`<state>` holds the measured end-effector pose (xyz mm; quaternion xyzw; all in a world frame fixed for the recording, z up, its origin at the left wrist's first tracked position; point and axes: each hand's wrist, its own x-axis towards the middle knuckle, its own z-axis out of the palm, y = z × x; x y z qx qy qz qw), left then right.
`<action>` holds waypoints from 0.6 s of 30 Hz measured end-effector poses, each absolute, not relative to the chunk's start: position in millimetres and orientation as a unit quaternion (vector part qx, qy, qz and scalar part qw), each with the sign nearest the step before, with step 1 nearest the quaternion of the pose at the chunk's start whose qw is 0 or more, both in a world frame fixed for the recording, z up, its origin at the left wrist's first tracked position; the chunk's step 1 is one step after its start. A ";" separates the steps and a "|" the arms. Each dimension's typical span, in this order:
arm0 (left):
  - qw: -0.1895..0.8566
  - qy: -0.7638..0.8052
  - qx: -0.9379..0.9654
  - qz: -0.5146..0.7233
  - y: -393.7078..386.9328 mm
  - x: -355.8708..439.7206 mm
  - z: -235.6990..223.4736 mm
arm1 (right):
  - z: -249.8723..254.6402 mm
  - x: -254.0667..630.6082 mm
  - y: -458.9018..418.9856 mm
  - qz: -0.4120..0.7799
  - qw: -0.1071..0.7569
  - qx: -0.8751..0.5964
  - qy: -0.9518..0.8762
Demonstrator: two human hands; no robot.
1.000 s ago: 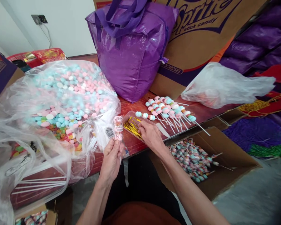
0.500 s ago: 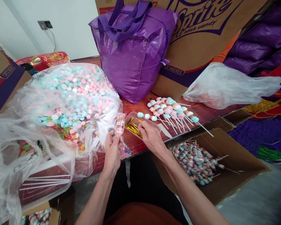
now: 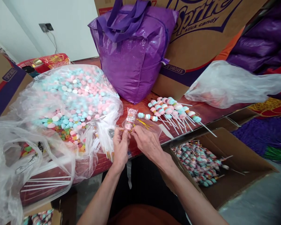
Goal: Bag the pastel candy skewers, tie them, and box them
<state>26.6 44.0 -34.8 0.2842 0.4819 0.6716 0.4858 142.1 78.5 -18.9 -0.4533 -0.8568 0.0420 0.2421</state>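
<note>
From my remote seat, I see the left hand [image 3: 121, 144] mid-frame, fingers closed around the base of an upright pink candy stick in a clear printed wrapper [image 3: 130, 119]. The right hand [image 3: 147, 139] has its fingertips pinched on a thin shiny gold tie [image 3: 123, 130] at that base. Just behind sits a shallow clear plastic tray [image 3: 157, 130]; pastel candy skewers [image 3: 170, 110] lie right of centre.

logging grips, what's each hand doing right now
Left hand: closed, holding the wrapped candy.
Right hand: closed beside it; what it grips cannot be told.
</note>
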 end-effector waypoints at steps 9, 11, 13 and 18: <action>0.409 0.494 0.298 0.707 40.8 7.6 -29.3 | -15.9 154.9 90.0 0.191 0.299 -0.485 -0.799; 0.413 0.500 0.297 0.700 37.3 10.1 -28.2 | -12.0 148.0 79.5 0.300 0.368 -0.442 -0.761; 0.426 0.499 0.294 0.696 33.8 14.1 -27.5 | -11.4 139.3 67.8 0.383 0.413 -0.433 -0.703; 0.479 0.469 0.281 0.687 27.0 20.4 -28.0 | -22.1 127.9 52.9 0.436 0.449 -0.465 -0.626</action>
